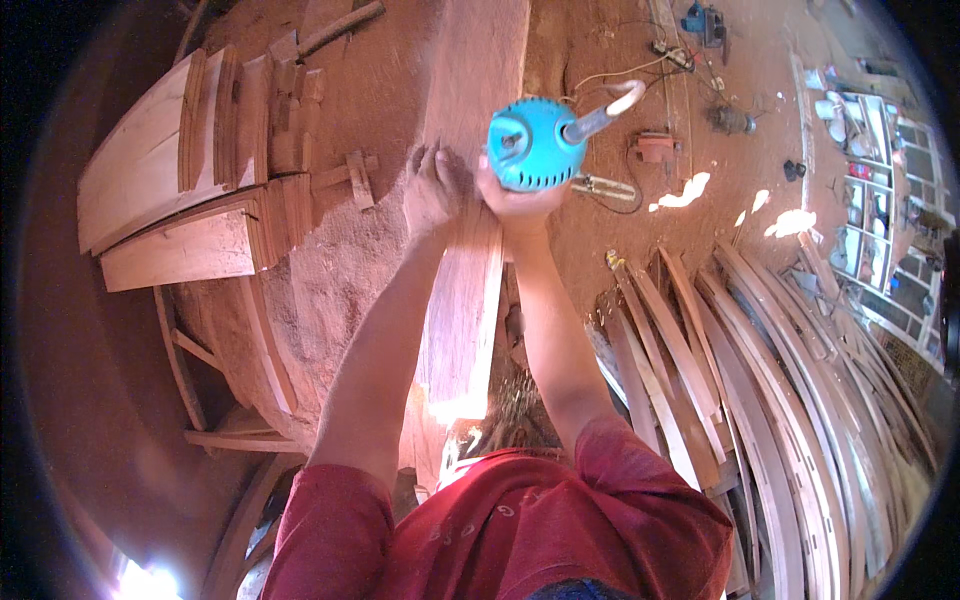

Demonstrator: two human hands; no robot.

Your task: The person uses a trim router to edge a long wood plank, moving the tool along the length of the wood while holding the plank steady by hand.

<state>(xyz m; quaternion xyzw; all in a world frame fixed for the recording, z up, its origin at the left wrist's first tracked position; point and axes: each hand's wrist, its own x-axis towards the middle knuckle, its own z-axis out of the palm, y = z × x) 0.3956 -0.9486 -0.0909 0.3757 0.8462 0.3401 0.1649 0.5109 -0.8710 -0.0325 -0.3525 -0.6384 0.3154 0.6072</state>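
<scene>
My right hand is wrapped round the body of a teal electric trim router. The router stands upright on a long reddish wooden plank, and its thick cord curves off to the upper right. Its base and bit are hidden beneath the housing and my fingers. Close by on the left, my left hand lies on the plank's left edge, fingers stretched forward and holding no tool. Shadow makes the left fingertips hard to make out. The plank runs from near my body to the top of the view.
Stacked wide boards stand at the left, near a small wood scrap. Many curved wooden strips fill the lower right. Power tools, cables and an orange-red box-like object lie on the dusty floor, before a shelf rack.
</scene>
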